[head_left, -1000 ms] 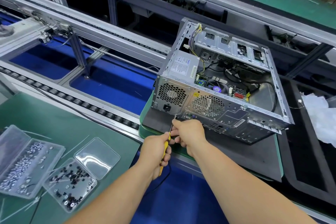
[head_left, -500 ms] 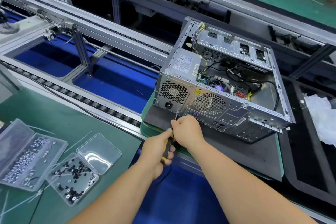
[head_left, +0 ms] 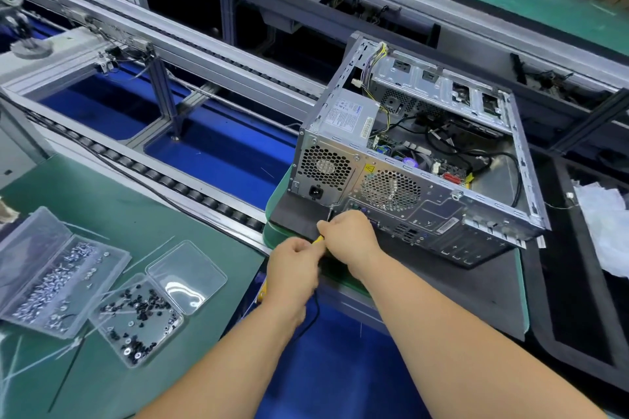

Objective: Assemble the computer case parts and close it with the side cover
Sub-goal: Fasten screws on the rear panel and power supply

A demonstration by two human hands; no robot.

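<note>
An open silver computer case (head_left: 408, 160) lies on its side on a dark pad (head_left: 476, 289), its rear panel facing me and its inside with cables and boards showing on top. My left hand (head_left: 292, 265) grips the yellow-handled screwdriver (head_left: 318, 239). My right hand (head_left: 350, 231) pinches the screwdriver's metal shaft, whose tip sits at the lower edge of the rear panel below the power socket. No side cover is in view.
Two open clear plastic boxes sit on the green mat at left, one with silver screws (head_left: 51, 275), one with black screws (head_left: 136, 313). A roller conveyor rail (head_left: 163, 177) runs behind them. White wrapping (head_left: 606, 231) lies at the far right.
Both hands have stayed at the case's lower rear edge on the screwdriver. The left hand has shifted slightly on the handle; the view has moved a little.
</note>
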